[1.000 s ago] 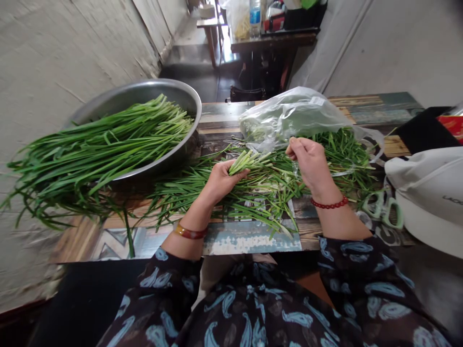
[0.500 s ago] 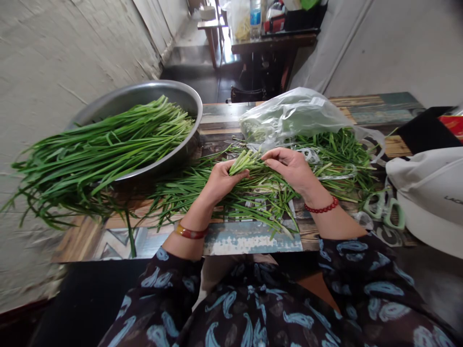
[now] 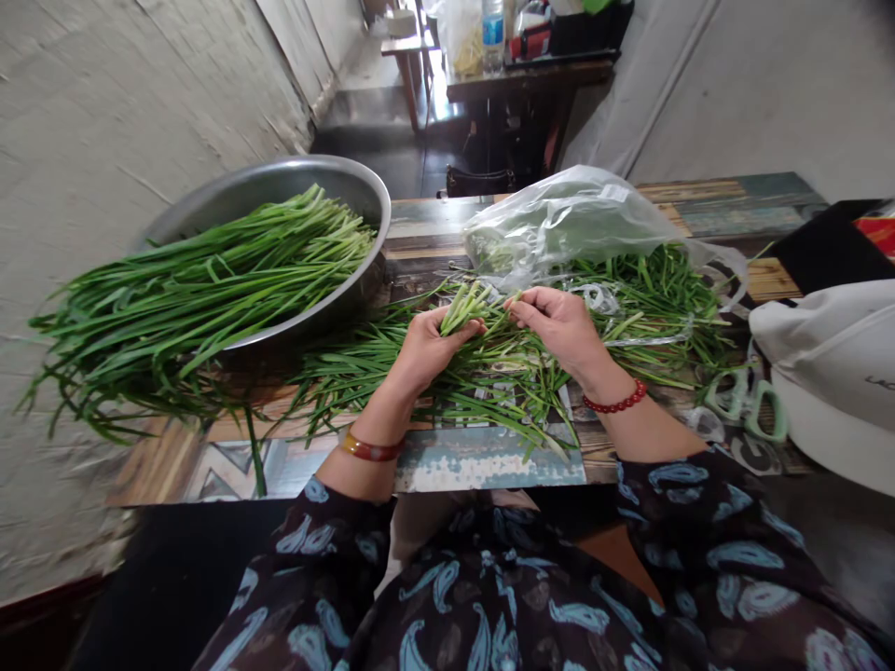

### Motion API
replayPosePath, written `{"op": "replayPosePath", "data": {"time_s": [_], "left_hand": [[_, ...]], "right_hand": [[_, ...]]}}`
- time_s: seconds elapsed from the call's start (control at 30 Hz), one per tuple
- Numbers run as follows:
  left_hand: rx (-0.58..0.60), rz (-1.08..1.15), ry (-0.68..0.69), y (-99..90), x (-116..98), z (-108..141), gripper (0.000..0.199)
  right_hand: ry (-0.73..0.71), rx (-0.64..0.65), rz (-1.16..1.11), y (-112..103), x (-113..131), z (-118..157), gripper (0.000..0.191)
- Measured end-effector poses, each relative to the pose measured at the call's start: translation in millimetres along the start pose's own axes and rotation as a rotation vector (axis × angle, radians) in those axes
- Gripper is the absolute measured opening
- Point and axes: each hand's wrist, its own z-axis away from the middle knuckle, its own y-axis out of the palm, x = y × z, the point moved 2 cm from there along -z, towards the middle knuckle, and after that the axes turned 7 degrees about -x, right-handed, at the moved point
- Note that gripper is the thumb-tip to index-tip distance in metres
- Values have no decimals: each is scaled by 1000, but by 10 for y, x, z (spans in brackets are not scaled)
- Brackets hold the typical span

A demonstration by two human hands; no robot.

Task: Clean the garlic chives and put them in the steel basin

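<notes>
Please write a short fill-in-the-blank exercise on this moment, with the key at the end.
1. The bunch of stalks is gripped in the person's ____ hand.
2. The beaded bracelet is coloured ____.
3. The plastic bag lies to the ____ of the metal bowl.
4. The scissors have pale ____ handles.

Missing words: left; red; right; green.

Cap (image 3: 825,363) runs off R edge, red pkt (image 3: 879,233) too! Bottle (image 3: 493,42) loses its top up high. Bag (image 3: 587,219) blurs contents; L hand (image 3: 425,352) hides pt of its stems (image 3: 461,312); R hand's (image 3: 514,306) pinch, too sm. to tell!
</notes>
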Motion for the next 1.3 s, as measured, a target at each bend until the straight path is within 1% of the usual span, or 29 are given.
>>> {"op": "replayPosePath", "data": {"time_s": [0.1,0.2,0.37,0.43,0.5,0.57,0.73,0.93,1.0,1.07,1.17,1.23,1.3], "left_hand": [[43,-7,29,10,-8,7,34],[81,-62,44,13,-12,7,33],[89,-95,58,8,-29,0,31],[95,-106,81,8,-38,3,28],[104,-118,95,9,-45,8,26],[114,-114,84,9,-49,12,28],[145,-66,10,5,-49,9,34],[164,-53,45,-26,-29,-3,30],[159,-57,56,-37,-28,-3,31],[158,-52,59,-43,-34,-2,31],[172,-22,54,-43,-43,1,32],[175,-3,48,-41,-37,0,33],[166,-1,42,-40,-20,-3,34]], "right_hand": [[-7,-16,21,34,12,19,31],[-68,-39,106,68,50,48,26],[-283,-85,307,78,100,72,21],[-377,-81,348,81,101,77,22],[-443,-69,368,88,97,82,22],[-464,-50,375,98,91,85,21],[-465,-4,367,125,74,75,19],[-552,-32,421,153,57,66,22],[-557,-51,436,152,58,62,22],[-524,-99,432,125,56,48,19],[-393,-184,387,36,33,13,18],[-302,-204,333,-27,22,-8,24],[-265,-205,291,-67,39,-17,33]]}}
